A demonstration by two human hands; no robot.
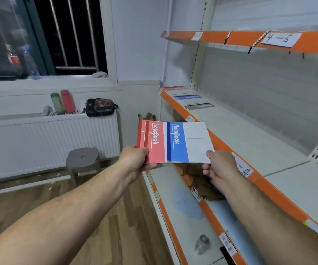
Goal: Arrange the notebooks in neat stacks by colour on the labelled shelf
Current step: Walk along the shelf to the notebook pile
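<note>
Orange-edged shelf (250, 142) w/ 3 notebooks (187, 96) far end; radiator (49, 138), stool (82, 157) under window (68, 35)

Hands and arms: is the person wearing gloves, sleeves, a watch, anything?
Nothing worn shows. The left hand and right hand are bare, with no gloves or rings visible, and the left forearm and right forearm are bare to the picture's edge, with no sleeve, watch or band.

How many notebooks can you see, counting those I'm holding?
5. Held red notebook in the left hand, held blue-and-white notebook in the right hand; shelved red notebook, shelved blue notebook and shelved grey notebook on the orange-edged shelf. Others may hide underneath.
</note>
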